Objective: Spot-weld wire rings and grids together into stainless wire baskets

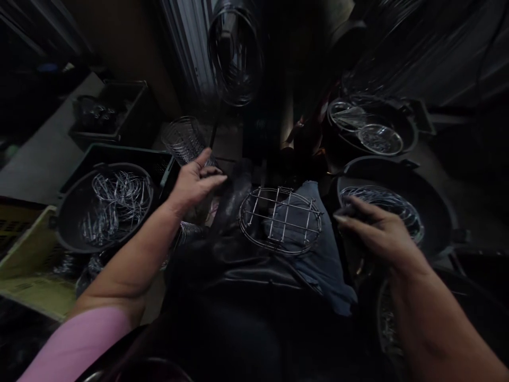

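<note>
A round wire rack (284,218), a hoop crossed by straight rods, rests on my lap over a dark apron (238,270) and a blue cloth (334,276). My left hand (194,183) hovers to the upper left of the rack, apart from it, with its fingers apart and nothing visible in them. On the right, my right hand (376,228) is closed in front of a dark tub; its fingertips are pressed together and dark, and what they hold, if anything, I cannot make out. Curved wire pieces (382,199) lie in the dark tub (435,212) behind that hand.
To the left, a grey basin (67,225) holds tangled bent wires (119,199), with a yellow crate (35,281) below it. A coiled wire cylinder (183,135) stands beyond my left hand. Wire rings hang (234,58) ahead. Another tub with round wire grids (379,139) sits far right.
</note>
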A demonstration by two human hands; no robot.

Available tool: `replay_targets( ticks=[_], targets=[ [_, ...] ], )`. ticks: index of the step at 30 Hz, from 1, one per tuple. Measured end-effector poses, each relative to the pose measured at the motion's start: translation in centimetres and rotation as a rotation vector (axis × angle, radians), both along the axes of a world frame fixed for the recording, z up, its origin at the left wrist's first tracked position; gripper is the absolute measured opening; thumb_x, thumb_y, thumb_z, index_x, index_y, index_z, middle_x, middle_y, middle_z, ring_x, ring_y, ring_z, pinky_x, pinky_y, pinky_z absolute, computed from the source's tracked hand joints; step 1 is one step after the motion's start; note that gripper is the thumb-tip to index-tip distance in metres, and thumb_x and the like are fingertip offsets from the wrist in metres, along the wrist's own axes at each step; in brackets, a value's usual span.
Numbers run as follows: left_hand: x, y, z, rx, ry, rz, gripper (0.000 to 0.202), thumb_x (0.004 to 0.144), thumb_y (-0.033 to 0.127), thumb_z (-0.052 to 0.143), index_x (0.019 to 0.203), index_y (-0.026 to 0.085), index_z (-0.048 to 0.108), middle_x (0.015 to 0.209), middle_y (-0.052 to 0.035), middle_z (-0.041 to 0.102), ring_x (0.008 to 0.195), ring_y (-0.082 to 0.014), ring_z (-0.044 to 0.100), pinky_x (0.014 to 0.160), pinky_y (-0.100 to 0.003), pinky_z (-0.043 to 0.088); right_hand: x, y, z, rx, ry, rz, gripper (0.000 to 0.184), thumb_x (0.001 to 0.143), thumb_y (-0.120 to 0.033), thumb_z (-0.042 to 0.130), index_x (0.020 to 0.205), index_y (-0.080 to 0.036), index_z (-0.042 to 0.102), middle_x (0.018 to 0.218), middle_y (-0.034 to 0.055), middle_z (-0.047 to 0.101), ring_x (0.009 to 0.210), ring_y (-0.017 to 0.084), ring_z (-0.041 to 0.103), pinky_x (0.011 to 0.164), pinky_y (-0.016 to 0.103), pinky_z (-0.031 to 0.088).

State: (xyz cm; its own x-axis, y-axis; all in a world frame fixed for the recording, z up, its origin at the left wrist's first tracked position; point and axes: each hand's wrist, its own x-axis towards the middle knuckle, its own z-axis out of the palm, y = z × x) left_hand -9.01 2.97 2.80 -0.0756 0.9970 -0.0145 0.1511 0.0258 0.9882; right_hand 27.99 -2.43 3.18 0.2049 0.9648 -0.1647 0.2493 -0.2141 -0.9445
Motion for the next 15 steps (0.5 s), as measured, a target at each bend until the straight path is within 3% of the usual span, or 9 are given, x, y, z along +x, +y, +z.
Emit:
replay_targets(
  ticks=[2,4,6,7,10,12,15],
  targets=[
    [0.5,-0.9,4.8,0.122,-0.116,-0.007,0.072,0.073,0.023,0.076,0.14,0.022,0.047,0.076,0.0006,0.07,0.051,-0.007,0.056,0.052,-0.019,0.048,-1.9,1.3,2.0,0.097,0.061,0.077,0.06,0.057,-0.036,0.085,0.114,-0.026,0.068,0.108,0.0044,0.07,0.101,0.027,0.065,0.088,0.039,0.055],
    [1.4,-2.3,9.0,0.268,-0.251,-0.045,0.053,0.084,0.021,0.063,0.136,0.025,0.052,0.062,0.0048,0.063,0.036,-0.003,0.039,0.037,-0.015,0.034,-4.7,2.6,3.4,0.133,0.14,0.219,0.077,0.059,-0.038,0.085,0.129,-0.029,0.057,0.128,0.0049,0.061,0.112,0.027,0.06,0.093,0.038,0.052],
    [2.4,-3.6,11.5,0.333,-0.373,-0.13,0.043,0.092,0.026,0.052,0.135,0.031,0.052,0.056,0.0074,0.055,0.031,-0.0011,0.029,0.033,-0.014,0.024,-7.6,3.4,4.2,0.123,0.249,0.343,0.091,0.056,-0.039,0.086,0.138,-0.03,0.048,0.135,0.0055,0.056,0.115,0.026,0.058,0.093,0.037,0.052],
    [2.8,-4.0,11.9,0.335,-0.413,-0.152,0.041,0.094,0.03,0.049,0.135,0.034,0.051,0.056,0.0077,0.053,0.03,-0.0006,0.026,0.033,-0.013,0.022,-8.9,3.5,4.4,0.099,0.305,0.395,0.093,0.056,-0.039,0.086,0.14,-0.03,0.045,0.132,0.006,0.058,0.11,0.025,0.061,0.09,0.037,0.053],
    [3.6,-4.3,10.5,0.273,-0.459,-0.154,0.047,0.09,0.036,0.056,0.136,0.041,0.047,0.071,0.0062,0.06,0.033,0.0004,0.025,0.034,-0.014,0.023,-10.5,2.5,4.5,0.002,0.382,0.447,0.08,0.063,-0.039,0.083,0.135,-0.024,0.051,0.097,0.0049,0.069,0.068,0.017,0.065,0.062,0.031,0.056],
    [4.0,-3.8,7.8,0.195,-0.418,-0.152,0.067,0.08,0.027,0.067,0.14,0.043,0.041,0.095,0.003,0.066,0.039,0.0002,0.031,0.036,-0.015,0.03,-9.6,1.2,4.1,-0.021,0.302,0.327,0.067,0.065,-0.038,0.082,0.126,-0.019,0.06,0.075,0.0011,0.067,0.049,0.012,0.056,0.045,0.025,0.048],
    [4.5,-2.7,3.0,0.052,-0.272,-0.179,0.089,0.068,0.014,0.072,0.145,0.04,0.036,0.122,-0.0026,0.061,0.047,-0.0003,0.039,0.046,-0.017,0.041,-7.1,0.0,3.1,0.023,0.081,0.075,0.052,0.064,-0.037,0.082,0.111,-0.018,0.069,0.059,-0.0021,0.06,0.04,0.01,0.048,0.037,0.022,0.039]
  ],
)
